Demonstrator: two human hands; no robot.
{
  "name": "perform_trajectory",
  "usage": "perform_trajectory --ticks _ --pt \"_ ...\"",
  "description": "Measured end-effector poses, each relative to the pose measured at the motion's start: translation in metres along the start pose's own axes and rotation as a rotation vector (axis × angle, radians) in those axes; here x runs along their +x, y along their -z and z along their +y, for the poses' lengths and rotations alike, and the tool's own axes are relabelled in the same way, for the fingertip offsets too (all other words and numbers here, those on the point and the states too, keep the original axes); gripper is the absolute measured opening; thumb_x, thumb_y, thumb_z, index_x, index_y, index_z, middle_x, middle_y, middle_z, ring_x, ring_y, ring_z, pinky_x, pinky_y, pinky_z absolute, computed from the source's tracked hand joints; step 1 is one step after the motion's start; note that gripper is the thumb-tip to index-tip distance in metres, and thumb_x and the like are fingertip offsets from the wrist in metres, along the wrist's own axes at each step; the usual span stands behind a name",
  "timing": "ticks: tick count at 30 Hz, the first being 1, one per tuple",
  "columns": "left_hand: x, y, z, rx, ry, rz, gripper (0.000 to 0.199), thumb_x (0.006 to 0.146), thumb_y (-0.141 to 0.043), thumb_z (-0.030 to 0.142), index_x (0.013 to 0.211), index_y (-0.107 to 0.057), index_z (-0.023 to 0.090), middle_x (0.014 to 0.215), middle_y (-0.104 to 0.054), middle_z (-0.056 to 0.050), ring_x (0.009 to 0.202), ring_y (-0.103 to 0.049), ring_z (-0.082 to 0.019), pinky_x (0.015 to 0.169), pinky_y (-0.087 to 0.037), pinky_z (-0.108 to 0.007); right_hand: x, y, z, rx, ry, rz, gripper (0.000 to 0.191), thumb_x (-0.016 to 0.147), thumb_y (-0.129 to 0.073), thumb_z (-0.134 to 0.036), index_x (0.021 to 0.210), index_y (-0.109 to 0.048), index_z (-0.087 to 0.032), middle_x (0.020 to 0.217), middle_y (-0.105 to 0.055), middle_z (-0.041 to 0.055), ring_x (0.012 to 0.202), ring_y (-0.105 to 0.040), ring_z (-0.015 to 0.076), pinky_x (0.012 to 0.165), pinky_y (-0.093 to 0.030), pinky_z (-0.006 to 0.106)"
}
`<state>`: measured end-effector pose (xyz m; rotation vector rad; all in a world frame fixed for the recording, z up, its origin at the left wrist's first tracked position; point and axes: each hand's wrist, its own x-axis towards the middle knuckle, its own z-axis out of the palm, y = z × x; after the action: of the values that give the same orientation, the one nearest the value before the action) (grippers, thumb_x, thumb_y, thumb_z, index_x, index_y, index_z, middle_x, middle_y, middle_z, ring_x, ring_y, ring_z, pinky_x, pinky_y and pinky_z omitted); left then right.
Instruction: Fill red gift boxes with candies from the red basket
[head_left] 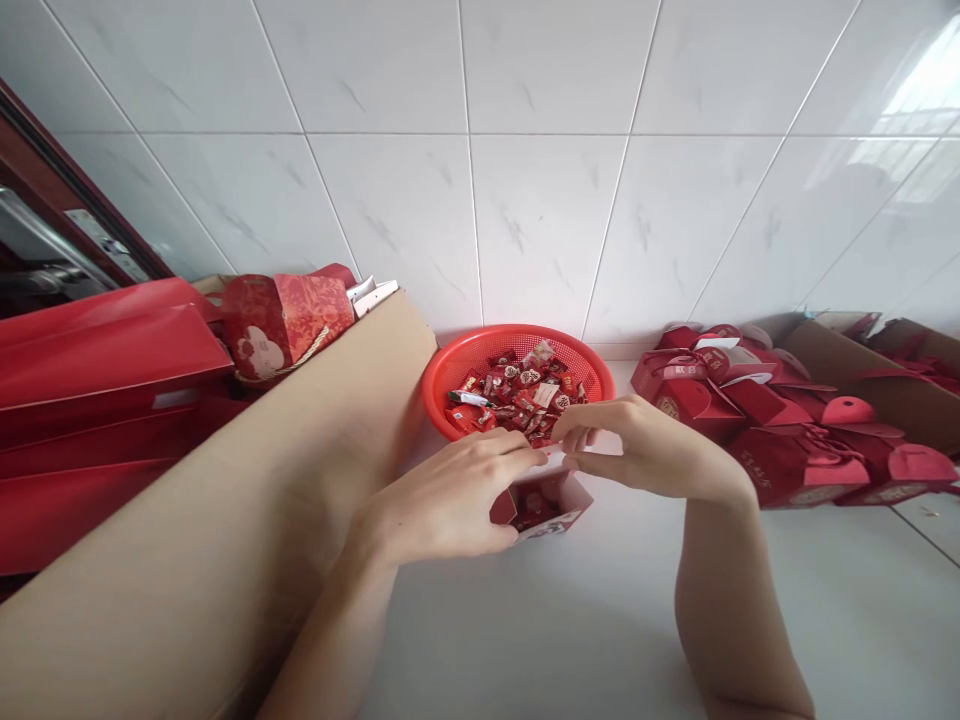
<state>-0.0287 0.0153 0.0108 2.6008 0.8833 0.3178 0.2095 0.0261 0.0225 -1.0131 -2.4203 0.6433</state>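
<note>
A small red paper gift box (576, 503) stands on the white surface with its top open, and something dark red shows inside. My left hand (450, 495) is around its left side, thumb at the near edge and fingers over the far flap. At the far side of the box, my right hand (645, 450) pinches the raised flap between thumb and fingers. Just beyond both hands sits a red plastic basket (431, 385) of wrapped candies (525, 390). My fingers partly hide its near rim.
On the left stands a large cardboard carton (300, 480) holding red boxes (112, 340) and a patterned red gift bag (289, 320). Several folded red gift boxes (795, 460) are piled at right, beside another carton (832, 365). A tiled wall (540, 200) rises behind.
</note>
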Motion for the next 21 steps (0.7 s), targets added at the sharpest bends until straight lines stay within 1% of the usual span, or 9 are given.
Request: perform_trajectory --ticks 2,3,6,8,11,14,16,18,21 --pt "0.002 0.000 -0.001 -0.001 -0.008 -0.006 0.053 0.083 -0.066 0.020 0.134 -0.058 0.034 0.118 -0.068 -0.001 0.110 -0.063 -0.024 0.095 -0.049 -0.034 -0.003 0.005 0.001 0.015 -0.026 0.034 0.013 0.089 -0.064 -0.022 0.099 -0.071 -0.020 0.083 -0.073 0.0020 0.076 -0.067 0.0157 0.070 -0.052 0.026" --pt "0.004 0.000 -0.004 -0.003 0.009 -0.005 0.049 0.084 -0.065 0.018 0.130 -0.062 0.033 0.116 -0.069 -0.001 0.108 -0.064 -0.024 0.092 -0.050 -0.033 -0.003 0.007 0.002 0.021 -0.042 0.051 0.013 0.089 -0.065 -0.024 0.100 -0.071 -0.020 0.084 -0.073 0.0023 0.076 -0.067 0.0159 0.070 -0.052 0.026" --pt "0.011 0.001 -0.018 -0.043 0.101 0.037 0.035 0.085 -0.062 0.018 0.118 -0.070 0.028 0.110 -0.072 -0.002 0.101 -0.067 -0.023 0.084 -0.053 -0.031 -0.003 0.008 0.008 0.013 -0.099 0.078 0.020 0.087 -0.068 -0.032 0.104 -0.070 -0.020 0.095 -0.073 0.0042 0.077 -0.067 0.0168 0.069 -0.052 0.027" --pt "0.015 0.001 -0.028 -0.099 0.151 0.076 0.029 0.086 -0.063 0.022 0.114 -0.072 0.026 0.111 -0.073 -0.002 0.100 -0.068 -0.023 0.084 -0.053 -0.031 -0.001 0.007 0.014 0.004 -0.132 0.051 0.028 0.086 -0.070 -0.040 0.107 -0.069 -0.021 0.103 -0.073 0.0056 0.078 -0.066 0.0176 0.069 -0.051 0.028" --pt "0.019 0.001 -0.039 -0.173 0.182 0.081 0.024 0.086 -0.065 0.027 0.109 -0.074 0.024 0.112 -0.075 -0.002 0.102 -0.068 -0.023 0.090 -0.053 -0.031 0.003 0.004 0.022 0.000 -0.180 -0.053 0.037 0.086 -0.068 -0.046 0.113 -0.068 -0.022 0.107 -0.071 0.0067 0.082 -0.065 0.0194 0.070 -0.050 0.029" --pt "0.019 0.003 -0.041 -0.198 0.173 0.079 0.025 0.088 -0.063 0.033 0.108 -0.075 0.024 0.111 -0.075 -0.003 0.102 -0.068 -0.023 0.091 -0.053 -0.031 0.008 0.000 0.028 -0.016 -0.241 -0.161 0.039 0.085 -0.069 -0.040 0.120 -0.066 -0.022 0.107 -0.070 0.0070 0.086 -0.064 0.0207 0.072 -0.048 0.030" --pt "0.018 0.005 -0.040 -0.199 0.163 0.069 0.030 0.088 -0.064 0.040 0.111 -0.074 0.023 0.113 -0.074 -0.004 0.102 -0.068 -0.023 0.089 -0.053 -0.032 0.013 -0.003 0.032 -0.015 -0.233 -0.201 0.035 0.086 -0.067 -0.034 0.119 -0.066 -0.021 0.104 -0.070 0.0069 0.085 -0.062 0.0201 0.071 -0.047 0.029" --pt "0.016 0.007 -0.039 -0.191 0.154 0.039 0.036 0.083 -0.069 0.043 0.114 -0.072 0.024 0.115 -0.073 -0.004 0.103 -0.067 -0.025 0.087 -0.053 -0.032 0.017 -0.006 0.034 -0.006 -0.185 -0.204 0.025 0.088 -0.063 -0.026 0.111 -0.069 -0.019 0.096 -0.070 0.0056 0.080 -0.060 0.0182 0.068 -0.044 0.028" --pt "0.016 0.006 -0.041 -0.180 0.149 0.030 0.036 0.081 -0.070 0.032 0.116 -0.069 0.026 0.120 -0.071 -0.003 0.106 -0.066 -0.024 0.088 -0.052 -0.031 0.022 -0.010 0.036 -0.022 -0.141 -0.174 0.008 0.085 -0.061 -0.017 0.088 -0.068 -0.016 0.077 -0.064 0.0008 0.069 -0.054 0.0140 0.063 -0.039 0.026"
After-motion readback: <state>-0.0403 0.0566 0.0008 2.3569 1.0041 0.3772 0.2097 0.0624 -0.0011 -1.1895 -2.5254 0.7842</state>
